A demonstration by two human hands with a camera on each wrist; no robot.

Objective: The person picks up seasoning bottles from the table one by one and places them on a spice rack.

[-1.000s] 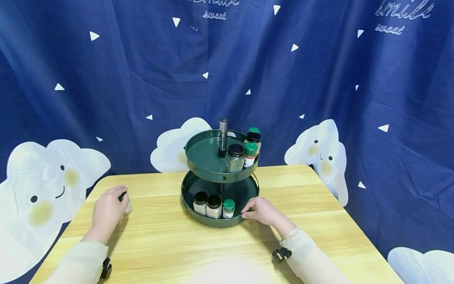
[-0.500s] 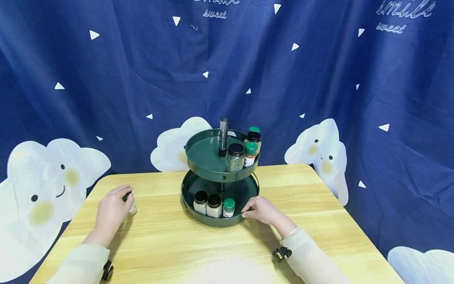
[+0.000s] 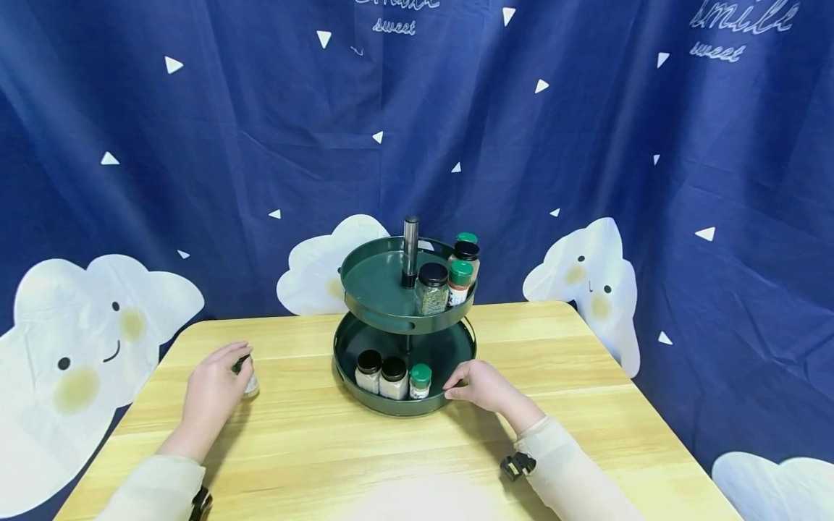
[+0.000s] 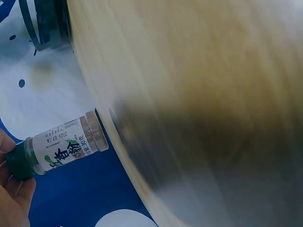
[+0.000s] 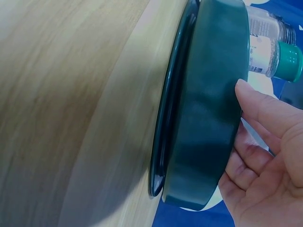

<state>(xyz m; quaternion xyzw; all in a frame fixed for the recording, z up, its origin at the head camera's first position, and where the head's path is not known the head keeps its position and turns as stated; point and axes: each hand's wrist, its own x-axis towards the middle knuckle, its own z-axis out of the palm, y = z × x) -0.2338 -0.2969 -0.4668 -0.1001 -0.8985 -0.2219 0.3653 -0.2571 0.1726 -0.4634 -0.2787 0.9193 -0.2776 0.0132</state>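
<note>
My left hand [image 3: 213,394] holds a spice bottle [image 4: 66,144] by its green cap over the left of the table. In the left wrist view the bottle has a white printed label and brown powder inside. My right hand [image 3: 485,392] pinches the rim of a green two-tier turntable rack [image 5: 208,109] at the front right of its lower tier. Two black-capped jars [image 3: 394,383] and a green-capped bottle [image 3: 420,383] stand in that tier, left of the right hand. On the upper tier stand more capped jars, among them one with dried green herbs [image 3: 432,293].
A wooden table [image 3: 313,463] carries the rack near its far middle. A metal post [image 3: 410,250] rises through the upper tier. Behind hangs a blue curtain [image 3: 260,145] with white clouds and triangles.
My left hand has moved a little to the right with the spice bottle. The right hand stays on the lower rim, and the rack and its jars look unmoved.
</note>
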